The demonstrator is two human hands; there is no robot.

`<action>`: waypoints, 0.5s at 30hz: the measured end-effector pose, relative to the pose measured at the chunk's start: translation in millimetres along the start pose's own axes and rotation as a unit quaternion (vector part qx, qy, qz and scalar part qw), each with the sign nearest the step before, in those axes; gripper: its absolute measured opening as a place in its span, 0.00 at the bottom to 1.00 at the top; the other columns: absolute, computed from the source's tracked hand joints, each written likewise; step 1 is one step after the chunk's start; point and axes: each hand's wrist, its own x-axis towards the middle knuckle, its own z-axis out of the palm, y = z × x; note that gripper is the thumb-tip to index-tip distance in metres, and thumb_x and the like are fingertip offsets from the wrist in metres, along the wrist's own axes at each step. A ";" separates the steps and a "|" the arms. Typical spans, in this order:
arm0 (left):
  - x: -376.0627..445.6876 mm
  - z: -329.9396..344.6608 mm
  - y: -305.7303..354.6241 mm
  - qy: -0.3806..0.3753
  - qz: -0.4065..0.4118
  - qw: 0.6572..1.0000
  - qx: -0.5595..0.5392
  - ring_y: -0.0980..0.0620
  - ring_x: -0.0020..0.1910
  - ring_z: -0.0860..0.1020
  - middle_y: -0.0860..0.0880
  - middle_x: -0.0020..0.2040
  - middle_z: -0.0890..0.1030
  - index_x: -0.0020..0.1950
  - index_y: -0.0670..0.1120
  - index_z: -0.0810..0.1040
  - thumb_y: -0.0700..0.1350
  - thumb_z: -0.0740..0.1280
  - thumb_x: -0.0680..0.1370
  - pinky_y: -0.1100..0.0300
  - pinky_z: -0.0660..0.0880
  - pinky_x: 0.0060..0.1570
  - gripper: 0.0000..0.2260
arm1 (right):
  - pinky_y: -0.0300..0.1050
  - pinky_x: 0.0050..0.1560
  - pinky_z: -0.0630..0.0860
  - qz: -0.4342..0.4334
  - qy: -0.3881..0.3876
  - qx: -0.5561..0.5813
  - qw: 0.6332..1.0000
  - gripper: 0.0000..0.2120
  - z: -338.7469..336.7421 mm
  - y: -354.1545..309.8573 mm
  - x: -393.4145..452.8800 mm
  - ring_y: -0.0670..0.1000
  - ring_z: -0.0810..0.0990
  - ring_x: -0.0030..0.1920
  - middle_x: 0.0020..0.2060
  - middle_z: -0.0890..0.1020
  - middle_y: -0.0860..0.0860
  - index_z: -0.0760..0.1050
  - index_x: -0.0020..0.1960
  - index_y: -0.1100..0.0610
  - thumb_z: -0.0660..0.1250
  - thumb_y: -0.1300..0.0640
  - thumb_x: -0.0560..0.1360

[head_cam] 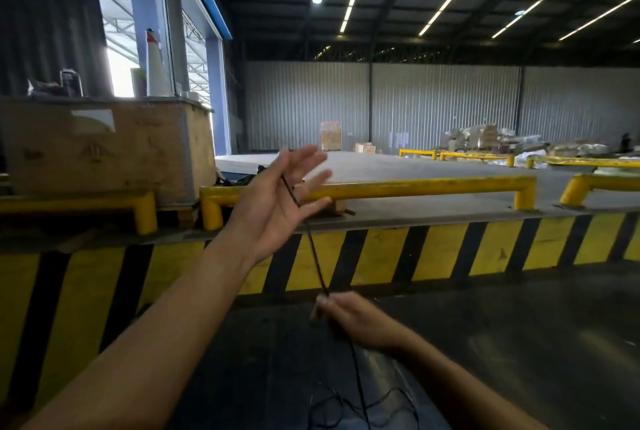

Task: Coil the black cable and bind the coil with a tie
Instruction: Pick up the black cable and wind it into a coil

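A warehouse dock with a yellow-and-black striped edge fills the view. The left hand is raised with fingers spread, the black cable crossing its palm. The right hand below pinches the cable, whose loose loops lie lower.

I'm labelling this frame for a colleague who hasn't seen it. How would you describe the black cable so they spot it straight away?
Start at the yellow-and-black striped dock edge across the middle. In front of it the left hand is raised, palm open, and the right hand is lower, pinched shut. The black cable is the thin dark line stretched between them, trailing into loose loops on the floor.
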 end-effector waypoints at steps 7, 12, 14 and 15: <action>3.9 -64.3 -9.8 -0.038 -0.081 0.771 0.631 0.52 0.68 0.65 0.50 0.71 0.68 0.71 0.56 0.65 0.54 0.53 0.81 0.60 0.62 0.58 0.18 | 0.37 0.37 0.71 0.013 -0.073 -0.185 0.980 0.10 -40.3 4.6 -15.2 0.36 0.74 0.32 0.35 0.75 0.45 0.75 0.44 0.48 0.58 0.47 0.79; -26.7 -85.0 -18.8 -0.123 -0.345 0.662 0.654 0.53 0.59 0.72 0.47 0.68 0.71 0.65 0.57 0.70 0.61 0.52 0.78 0.56 0.66 0.59 0.20 | 0.36 0.35 0.71 -0.060 0.159 -0.190 0.967 0.06 -117.2 -10.7 -21.9 0.39 0.76 0.32 0.32 0.77 0.47 0.77 0.42 0.50 0.63 0.51 0.76; -36.1 -66.9 -21.8 -0.170 -0.379 0.733 0.539 0.50 0.61 0.73 0.51 0.67 0.72 0.63 0.65 0.70 0.65 0.52 0.75 0.61 0.71 0.54 0.19 | 0.34 0.31 0.69 -0.071 0.256 -0.206 0.942 0.07 -126.5 -7.2 -14.0 0.40 0.75 0.31 0.31 0.77 0.47 0.77 0.43 0.51 0.63 0.50 0.76; -39.0 -56.2 -23.6 -0.199 -0.395 0.768 0.464 0.49 0.63 0.73 0.53 0.67 0.71 0.63 0.69 0.69 0.66 0.53 0.73 0.61 0.73 0.51 0.19 | 0.34 0.29 0.68 -0.066 0.299 -0.203 0.930 0.08 -124.8 -5.9 -8.5 0.42 0.75 0.30 0.30 0.77 0.47 0.77 0.43 0.52 0.63 0.50 0.77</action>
